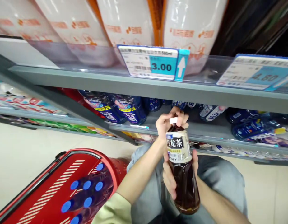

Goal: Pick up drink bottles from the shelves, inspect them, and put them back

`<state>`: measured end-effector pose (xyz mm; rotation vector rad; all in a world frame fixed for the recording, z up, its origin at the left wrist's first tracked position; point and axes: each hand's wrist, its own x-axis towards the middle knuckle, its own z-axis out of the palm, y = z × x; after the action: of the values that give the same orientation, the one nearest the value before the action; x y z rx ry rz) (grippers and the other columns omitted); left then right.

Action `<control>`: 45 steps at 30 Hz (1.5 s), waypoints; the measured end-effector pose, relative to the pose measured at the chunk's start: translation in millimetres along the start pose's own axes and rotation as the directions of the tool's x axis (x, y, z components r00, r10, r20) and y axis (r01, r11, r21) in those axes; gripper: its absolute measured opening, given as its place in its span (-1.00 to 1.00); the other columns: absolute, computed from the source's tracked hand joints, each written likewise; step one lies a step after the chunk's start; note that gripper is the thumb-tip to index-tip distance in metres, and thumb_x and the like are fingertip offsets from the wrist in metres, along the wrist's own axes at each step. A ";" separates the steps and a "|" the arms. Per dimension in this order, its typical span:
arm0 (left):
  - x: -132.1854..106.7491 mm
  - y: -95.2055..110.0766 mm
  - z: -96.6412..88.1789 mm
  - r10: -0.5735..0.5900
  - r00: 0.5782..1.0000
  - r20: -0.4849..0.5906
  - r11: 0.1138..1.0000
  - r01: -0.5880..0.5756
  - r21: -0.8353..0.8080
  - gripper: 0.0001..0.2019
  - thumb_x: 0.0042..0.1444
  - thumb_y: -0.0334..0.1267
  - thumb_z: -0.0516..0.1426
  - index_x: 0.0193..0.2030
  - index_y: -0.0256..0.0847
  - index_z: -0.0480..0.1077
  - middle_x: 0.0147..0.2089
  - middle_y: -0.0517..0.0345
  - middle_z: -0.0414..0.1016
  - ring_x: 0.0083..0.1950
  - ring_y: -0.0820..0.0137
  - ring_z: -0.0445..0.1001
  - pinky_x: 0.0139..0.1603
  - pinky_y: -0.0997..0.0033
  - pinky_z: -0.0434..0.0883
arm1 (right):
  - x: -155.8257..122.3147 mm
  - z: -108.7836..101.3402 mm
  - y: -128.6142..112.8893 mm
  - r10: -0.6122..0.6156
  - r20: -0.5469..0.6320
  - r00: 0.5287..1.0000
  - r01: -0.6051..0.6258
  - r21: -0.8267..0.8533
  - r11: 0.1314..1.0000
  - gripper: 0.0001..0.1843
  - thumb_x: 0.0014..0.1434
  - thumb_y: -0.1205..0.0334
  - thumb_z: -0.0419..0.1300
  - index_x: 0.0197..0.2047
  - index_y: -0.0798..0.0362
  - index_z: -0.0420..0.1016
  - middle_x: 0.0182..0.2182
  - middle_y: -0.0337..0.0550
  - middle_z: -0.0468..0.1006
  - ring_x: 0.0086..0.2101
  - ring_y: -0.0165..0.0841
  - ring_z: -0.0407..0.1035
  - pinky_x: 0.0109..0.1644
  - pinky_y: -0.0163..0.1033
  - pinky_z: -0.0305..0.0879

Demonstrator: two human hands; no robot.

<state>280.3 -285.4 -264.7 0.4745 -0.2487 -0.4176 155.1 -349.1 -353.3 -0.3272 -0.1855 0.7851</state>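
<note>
A brown tea bottle (184, 174) with a beige label and a white cap stands upright in front of me, low in the middle of the view. My left hand (170, 123) is closed round its neck and cap. My right hand (170, 177) grips the bottle's body from behind, with the fingers showing on both sides. Behind the bottle, blue-labelled bottles (132, 112) lie on a grey shelf (144, 85).
A red shopping basket (64, 183) holding several blue-capped bottles stands on the pale floor at the lower left. White bottles (195, 28) fill the upper shelf above price tags reading 3.00 (155, 63) and 4.80 (262, 76). My knees in grey trousers (218, 177) are below.
</note>
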 end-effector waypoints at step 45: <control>-19.8 12.6 -14.6 -0.086 0.989 0.122 0.994 0.077 0.081 -0.76 0.11 -0.06 0.05 -0.33 -0.20 0.38 -0.69 0.21 0.06 -0.51 0.41 -0.03 -0.50 0.48 0.09 | 15.9 18.1 -5.5 -0.108 -0.268 0.957 0.091 -0.076 0.993 -0.20 0.17 -0.46 -0.02 -0.15 0.18 0.53 -0.54 -0.07 0.58 -0.53 -0.20 0.51 -0.45 -0.18 0.43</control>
<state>271.7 -260.8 -273.8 0.5348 -0.3682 -0.5199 164.6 -337.3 -333.8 -0.4776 0.0321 0.6279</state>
